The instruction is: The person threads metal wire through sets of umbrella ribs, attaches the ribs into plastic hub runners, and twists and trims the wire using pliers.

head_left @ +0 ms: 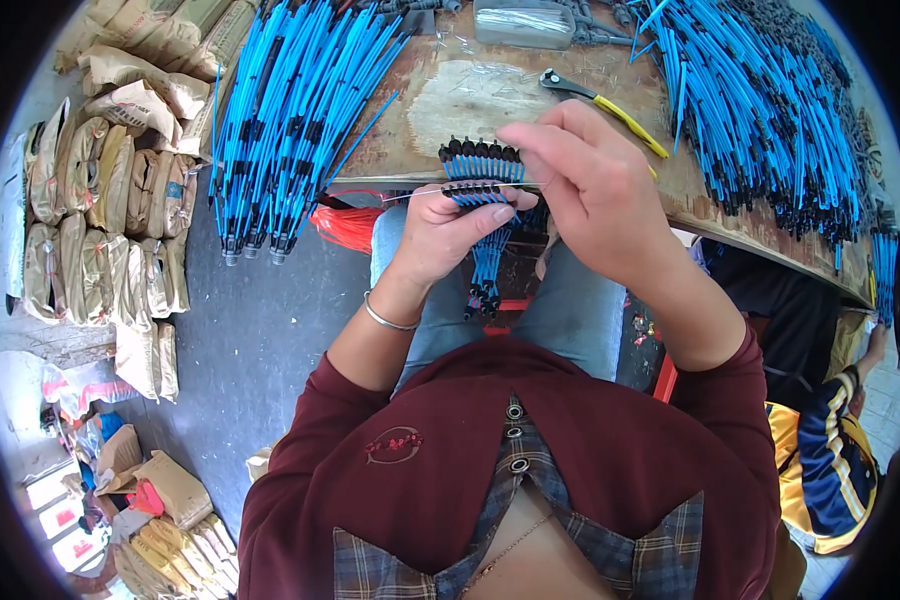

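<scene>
My left hand [448, 232] is closed round a bundle of thin blue tubes [486, 258] with black fittings, held above my lap. The black-tipped ends [478, 150] stand side by side in a row at the top, and the rest hangs down between my knees. A thin straight wire [410, 194] runs crosswise along the row, with a bit of red at its left end. My right hand [598, 175] is at the right end of the row, its fingers pinched where the wire ends. Its fingertips are partly hidden.
Wire cutters with yellow handles [610, 110] lie on the worn wooden table [400, 150]. Piles of blue tubes [300, 120] flank it, and a clear tray [523, 22] stands behind. Red strands [352, 232] hang under its edge. Paper-wrapped packages [100, 220] are stacked left. Another person [825, 460] is at right.
</scene>
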The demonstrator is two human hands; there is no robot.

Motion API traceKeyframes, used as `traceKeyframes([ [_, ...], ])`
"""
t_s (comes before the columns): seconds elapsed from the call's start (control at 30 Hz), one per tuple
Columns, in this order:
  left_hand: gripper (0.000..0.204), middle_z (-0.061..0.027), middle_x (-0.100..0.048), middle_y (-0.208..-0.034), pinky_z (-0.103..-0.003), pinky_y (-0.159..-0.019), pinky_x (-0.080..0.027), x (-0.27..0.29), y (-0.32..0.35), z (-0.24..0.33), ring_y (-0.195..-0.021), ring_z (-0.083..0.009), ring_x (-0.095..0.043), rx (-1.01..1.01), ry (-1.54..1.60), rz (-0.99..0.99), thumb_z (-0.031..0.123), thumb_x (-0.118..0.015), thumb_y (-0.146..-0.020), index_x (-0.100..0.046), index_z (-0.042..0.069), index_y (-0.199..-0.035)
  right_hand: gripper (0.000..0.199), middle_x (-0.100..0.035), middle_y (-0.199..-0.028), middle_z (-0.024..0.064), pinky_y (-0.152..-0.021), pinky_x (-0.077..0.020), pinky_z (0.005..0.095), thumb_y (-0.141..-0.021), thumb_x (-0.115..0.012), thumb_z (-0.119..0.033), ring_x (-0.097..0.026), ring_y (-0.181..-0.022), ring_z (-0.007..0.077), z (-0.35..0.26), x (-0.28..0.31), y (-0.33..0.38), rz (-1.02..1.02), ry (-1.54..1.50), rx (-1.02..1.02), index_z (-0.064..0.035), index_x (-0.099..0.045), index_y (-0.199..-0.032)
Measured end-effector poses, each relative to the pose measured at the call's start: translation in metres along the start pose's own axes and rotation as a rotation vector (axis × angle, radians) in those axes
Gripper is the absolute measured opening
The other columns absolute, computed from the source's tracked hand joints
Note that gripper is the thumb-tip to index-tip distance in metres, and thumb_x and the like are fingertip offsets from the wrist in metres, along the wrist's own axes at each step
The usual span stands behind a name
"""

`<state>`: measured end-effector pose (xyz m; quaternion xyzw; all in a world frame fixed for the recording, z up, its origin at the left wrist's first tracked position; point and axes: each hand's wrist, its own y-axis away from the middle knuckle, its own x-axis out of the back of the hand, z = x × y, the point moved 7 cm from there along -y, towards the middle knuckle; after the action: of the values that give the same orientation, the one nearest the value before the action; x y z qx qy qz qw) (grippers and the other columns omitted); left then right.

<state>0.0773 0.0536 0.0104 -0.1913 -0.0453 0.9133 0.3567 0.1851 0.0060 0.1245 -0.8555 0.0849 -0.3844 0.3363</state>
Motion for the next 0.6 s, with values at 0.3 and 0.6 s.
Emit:
traceKeyframes([
  [0.3,0.017,-0.0114,-0.066,-0.094,-0.029,-0.079,-0.049,0.001,0.003,0.0,-0.088,-0.0153,-0.061,0.007,0.011,-0.026,0.001,-0.061,-0.08,-0.063,-0.001,-0.097,0.02,-0.052,-0.08,0.0054,-0.059,-0.0405,0.026,-0.075,-0.059,0.002,-0.051,-0.069,0.0156,0.016,-0.011,-0.006,-0.158,-0.177,-0.093,-0.0018,-0.062,-0.095],
  [0.6,0.015,-0.0137,-0.066,-0.092,-0.03,-0.079,-0.049,0.01,0.008,-0.004,-0.087,-0.0167,-0.061,0.045,0.053,-0.021,0.003,-0.062,-0.08,-0.062,0.0,-0.095,0.019,-0.052,-0.078,0.003,-0.066,-0.0388,0.0242,-0.077,-0.058,-0.001,-0.05,-0.074,0.013,0.028,-0.031,-0.005,-0.334,-0.444,-0.281,-0.0017,-0.064,-0.095],
])
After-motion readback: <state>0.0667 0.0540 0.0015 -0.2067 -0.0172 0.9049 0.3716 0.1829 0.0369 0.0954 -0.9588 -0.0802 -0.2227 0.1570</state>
